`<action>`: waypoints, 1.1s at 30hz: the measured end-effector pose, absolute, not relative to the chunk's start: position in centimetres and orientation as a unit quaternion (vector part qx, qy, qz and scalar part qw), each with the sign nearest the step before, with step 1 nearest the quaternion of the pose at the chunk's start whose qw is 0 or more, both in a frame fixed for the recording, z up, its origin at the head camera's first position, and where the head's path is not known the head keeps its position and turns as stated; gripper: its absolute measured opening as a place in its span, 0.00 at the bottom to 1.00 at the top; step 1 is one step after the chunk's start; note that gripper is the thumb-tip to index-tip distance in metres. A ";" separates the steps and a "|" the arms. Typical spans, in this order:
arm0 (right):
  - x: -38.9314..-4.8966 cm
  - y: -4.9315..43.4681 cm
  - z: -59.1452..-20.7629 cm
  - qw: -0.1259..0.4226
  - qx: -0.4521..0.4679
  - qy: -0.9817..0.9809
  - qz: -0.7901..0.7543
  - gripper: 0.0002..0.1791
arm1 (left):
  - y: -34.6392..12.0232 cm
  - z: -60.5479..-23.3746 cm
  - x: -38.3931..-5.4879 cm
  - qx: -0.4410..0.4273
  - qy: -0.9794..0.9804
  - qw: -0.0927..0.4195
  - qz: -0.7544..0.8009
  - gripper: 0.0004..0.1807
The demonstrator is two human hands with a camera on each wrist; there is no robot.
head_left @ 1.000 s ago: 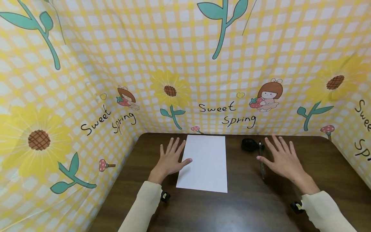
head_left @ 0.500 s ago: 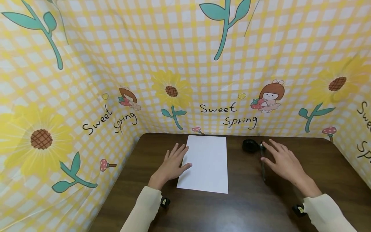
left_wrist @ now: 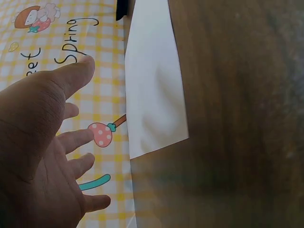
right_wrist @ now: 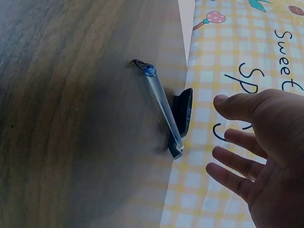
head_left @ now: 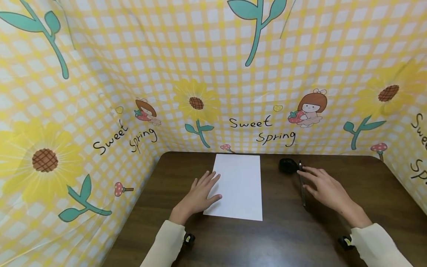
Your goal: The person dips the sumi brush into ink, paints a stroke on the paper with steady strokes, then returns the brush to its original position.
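A white sheet of paper [head_left: 240,185] lies lengthwise on the dark wooden table. My left hand [head_left: 197,193] hovers over its left edge, fingers spread, casting soft shadows on the paper in the left wrist view. To the right lies a slim writing brush [head_left: 303,193], with a blue end and a small cord loop in the right wrist view. Its far end leans on a black, shallow dish-like object [head_left: 287,165]. My right hand [head_left: 328,189] is just right of the brush, fingers slightly bent and apart from it in the right wrist view. Neither hand holds anything.
A yellow checked cloth [head_left: 253,92] with flowers and lettering hangs behind the table and along both sides. The wooden table [head_left: 273,241] has rounded far corners. Each wrist carries a small black camera strap below a cream sleeve [head_left: 166,241].
My left hand has drawn back slightly toward me along the paper's edge. The right hand's spread fingers have come together and bent toward the brush. Paper, brush and black object stay put.
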State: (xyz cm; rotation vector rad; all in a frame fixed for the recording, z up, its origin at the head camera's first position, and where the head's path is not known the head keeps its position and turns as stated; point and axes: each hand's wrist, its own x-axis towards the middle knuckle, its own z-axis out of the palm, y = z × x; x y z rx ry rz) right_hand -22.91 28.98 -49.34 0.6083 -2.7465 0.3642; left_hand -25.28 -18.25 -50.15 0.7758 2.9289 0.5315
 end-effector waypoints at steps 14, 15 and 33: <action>-22.8 29.4 -50.0 0.079 0.246 -0.955 0.148 0.25 | -18.8 -51.2 -24.9 0.243 0.953 0.086 0.157 0.44; -22.8 29.5 -50.0 0.076 0.247 -0.954 0.149 0.24 | -18.8 -51.2 -24.9 0.241 0.953 0.093 0.158 0.44; -23.1 29.7 -51.2 0.039 0.270 -0.948 0.161 0.23 | -18.6 -52.0 -24.6 0.218 0.954 0.144 0.145 0.44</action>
